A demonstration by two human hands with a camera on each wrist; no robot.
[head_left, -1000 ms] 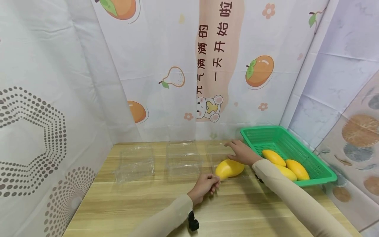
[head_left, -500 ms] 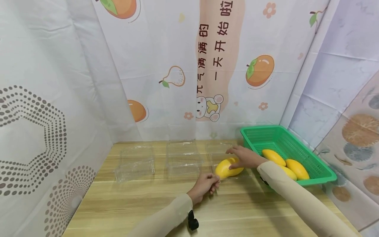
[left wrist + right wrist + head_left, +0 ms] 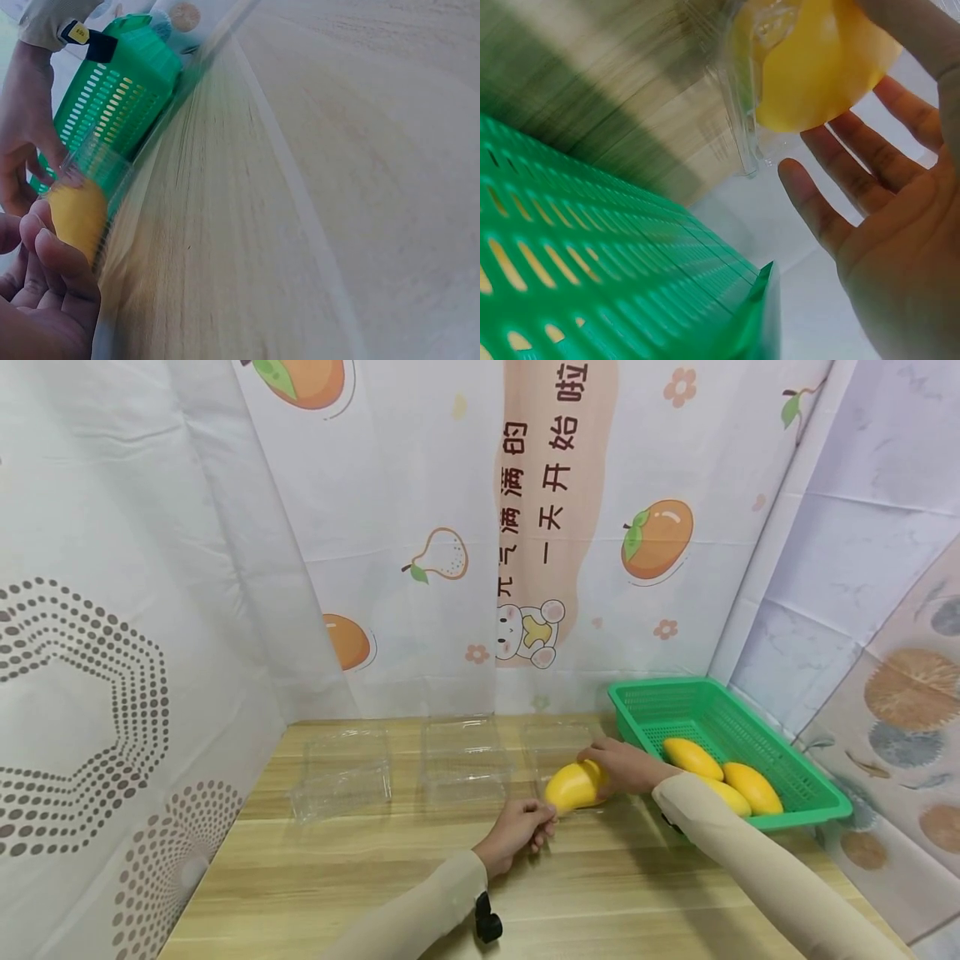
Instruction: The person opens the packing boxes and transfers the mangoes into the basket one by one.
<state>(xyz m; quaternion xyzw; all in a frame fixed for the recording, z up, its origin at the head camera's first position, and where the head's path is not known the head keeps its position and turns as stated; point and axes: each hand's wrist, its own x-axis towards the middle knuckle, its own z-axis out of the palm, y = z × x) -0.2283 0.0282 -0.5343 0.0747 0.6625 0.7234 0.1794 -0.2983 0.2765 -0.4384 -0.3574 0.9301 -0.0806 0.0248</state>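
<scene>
A yellow mango (image 3: 573, 787) lies tilted in the rightmost clear plastic box (image 3: 551, 739). My right hand (image 3: 628, 766) grips the mango's right end. In the right wrist view, the thumb crosses the mango (image 3: 829, 67) and the fingertips (image 3: 817, 142) touch its other side. My left hand (image 3: 516, 837) pinches at the box's near left corner, beside the mango's left tip. The thin plastic there is hard to make out. From the left wrist view, its thumb and fingertips meet close to the mango (image 3: 79, 217).
Two more clear plastic boxes, a left one (image 3: 345, 777) and a middle one (image 3: 465, 764), stand on the wooden table (image 3: 337, 877). At the right, close to my right forearm, sits a green basket (image 3: 813, 777) with several mangoes (image 3: 752, 789). Printed curtains (image 3: 450, 635) close off the back and sides.
My right hand, earlier above and behind the mango with fingers spread, has come down and closed around its right end. The mango has shifted barely. My left hand has stayed in place.
</scene>
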